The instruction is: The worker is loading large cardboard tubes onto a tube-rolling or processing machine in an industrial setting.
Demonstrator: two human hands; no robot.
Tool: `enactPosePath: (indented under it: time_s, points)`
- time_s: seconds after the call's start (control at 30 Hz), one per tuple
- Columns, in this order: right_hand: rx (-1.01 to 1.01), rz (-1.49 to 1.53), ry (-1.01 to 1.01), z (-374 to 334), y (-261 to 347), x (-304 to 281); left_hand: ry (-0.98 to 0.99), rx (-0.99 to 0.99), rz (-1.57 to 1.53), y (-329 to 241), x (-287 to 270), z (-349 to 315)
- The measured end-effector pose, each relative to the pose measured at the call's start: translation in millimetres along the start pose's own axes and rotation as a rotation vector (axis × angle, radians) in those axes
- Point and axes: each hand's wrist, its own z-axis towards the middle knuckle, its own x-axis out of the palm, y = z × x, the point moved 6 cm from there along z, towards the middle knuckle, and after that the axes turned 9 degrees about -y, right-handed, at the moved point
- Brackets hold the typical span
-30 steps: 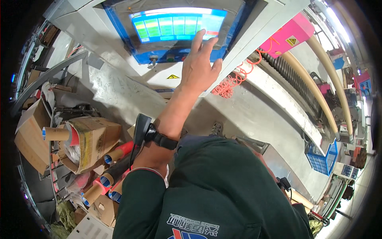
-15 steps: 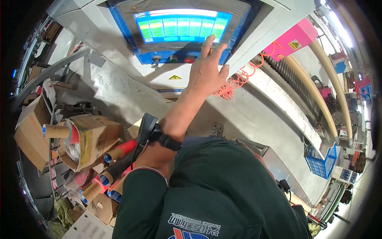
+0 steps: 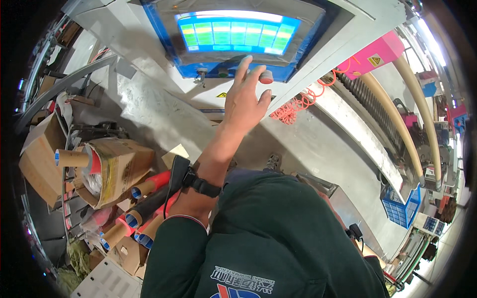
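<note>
My left hand point(image 3: 243, 103) is raised in front of a machine's control panel, fingers apart and nothing held. Its fingertips lie just below the lit touchscreen point(image 3: 238, 35), which shows rows of green and yellow cells. Close beside the fingers is a red push button point(image 3: 267, 77); whether they touch the panel I cannot tell. Further left on the blue panel are a green button point(image 3: 223, 73) and a key switch point(image 3: 200, 75). A black strap point(image 3: 206, 188) with a black device circles my left forearm. My right hand is hidden beyond my body at the right.
Cardboard boxes point(image 3: 126, 161) and cardboard-cored rolls point(image 3: 159, 183) crowd the left side. To the right are a coiled orange hose point(image 3: 288, 113), a pink machine housing point(image 3: 375, 52), a long white beam point(image 3: 355, 134), tan tubes point(image 3: 390, 107) and a blue crate point(image 3: 401, 206).
My left hand has drawn back from the screen's lower right corner, down and left. The red button now shows to the right of its fingers. The view has shifted slightly.
</note>
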Motion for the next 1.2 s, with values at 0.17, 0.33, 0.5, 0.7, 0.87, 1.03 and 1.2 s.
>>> enactPosePath:
  time_s: [0.17, 0.33, 0.5, 0.7, 0.87, 1.03, 1.2]
  points:
    - [-0.076, -0.102, 0.010, -5.7, 14.3, -1.6, -0.035, -0.004, 0.028, 6.8, -7.0, -1.9]
    - [-0.064, -0.062, 0.024, -5.4, 12.2, -0.9, -0.080, -0.028, -0.015, 7.5, -17.6, 4.7]
    - [-0.052, -0.066, 0.031, -7.9, 15.1, 1.0, -0.147, 0.027, -0.031, 2.5, -29.1, 11.8]
    - [-0.069, -0.062, 0.034, -4.1, 7.8, 3.0, -0.169, -0.012, -0.081, -0.5, -34.4, 16.3]
    - [-0.080, -0.053, 0.033, -2.1, 2.3, 4.1, -0.202, 0.027, -0.024, -0.2, -39.3, 20.1]
    - [-0.087, -0.044, 0.023, -1.5, -4.6, 2.2, -0.217, 0.046, -0.015, -2.1, -39.5, 17.6]
    - [0.001, -0.180, 0.134, -18.9, 28.1, 5.1, -0.210, 0.031, -0.028, -1.4, -42.3, 14.8]
